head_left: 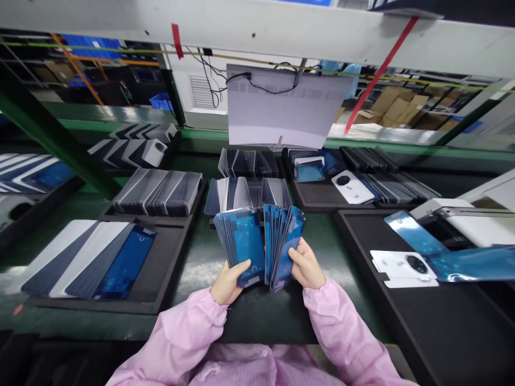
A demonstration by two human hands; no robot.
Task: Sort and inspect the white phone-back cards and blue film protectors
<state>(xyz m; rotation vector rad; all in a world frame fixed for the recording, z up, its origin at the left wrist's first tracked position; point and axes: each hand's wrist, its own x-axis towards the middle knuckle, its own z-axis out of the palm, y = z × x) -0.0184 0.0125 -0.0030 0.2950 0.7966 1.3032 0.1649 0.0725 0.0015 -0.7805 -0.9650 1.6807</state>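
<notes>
My left hand (228, 283) is closed on a fanned stack of blue-filmed phone back covers (246, 241), its thumb lying on the front one. In my right hand (308, 264) is a second stack of blue-filmed phone back covers (286, 246), spread at the top and pinched along its right side. The two stacks stand side by side, tilted, above the dark green bench. Just behind them are rows of upright grey and white phone back covers (236, 194). My fingers behind both stacks are hidden.
A black tray (164, 279) at left carries fanned covers (84, 257). At right, another black tray (442, 321) holds white covers with camera rings (404, 268) and blue film sheets (478, 264). More loaded trays line the back, below a white panel (281, 118) and overhead beam (249, 32).
</notes>
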